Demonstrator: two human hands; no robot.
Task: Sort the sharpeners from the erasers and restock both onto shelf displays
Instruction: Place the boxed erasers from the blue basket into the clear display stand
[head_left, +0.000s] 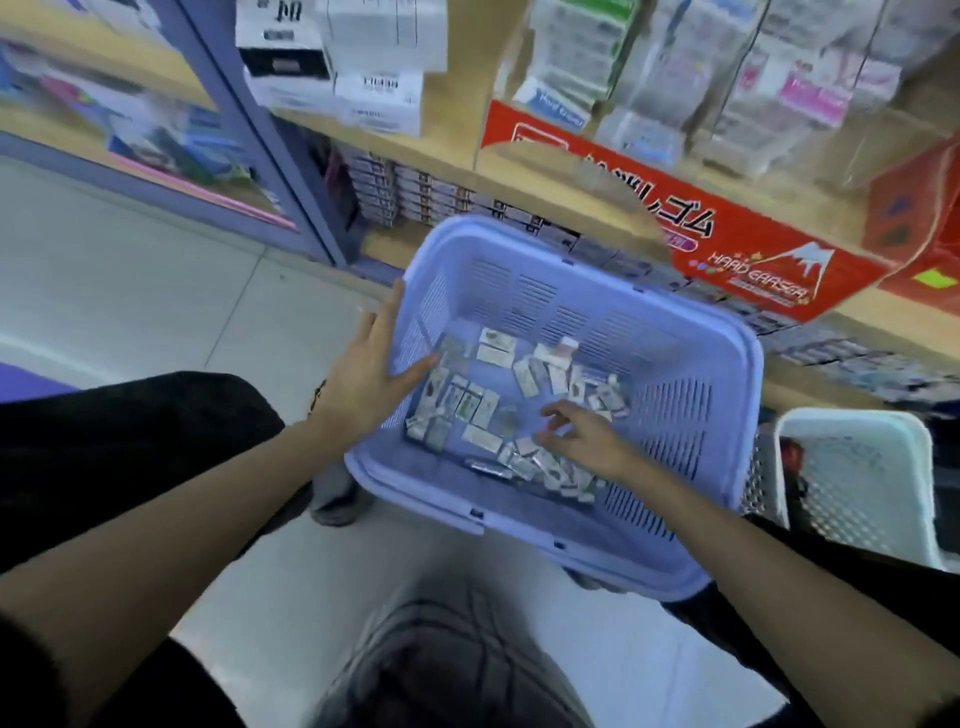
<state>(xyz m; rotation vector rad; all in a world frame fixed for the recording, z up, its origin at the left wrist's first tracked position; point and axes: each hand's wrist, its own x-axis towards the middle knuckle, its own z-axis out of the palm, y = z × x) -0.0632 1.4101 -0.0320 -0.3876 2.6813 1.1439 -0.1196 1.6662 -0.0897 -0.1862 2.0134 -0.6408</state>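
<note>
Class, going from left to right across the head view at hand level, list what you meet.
left hand → right hand → right wall of the purple basket → white basket

There is only one view, from a wide-angle camera worn on the person's head. It faces forward and steeply down. The left forearm (208, 493) and the right forearm (753, 561) come in from the lower corners of the frame. The lilac basket (613, 558) fills the centre, near the lens. The wooden shelves (441, 150) run tilted across the upper part, blurred. The floor (130, 291) shows at the left. Straight lines bend toward the edges.
</note>
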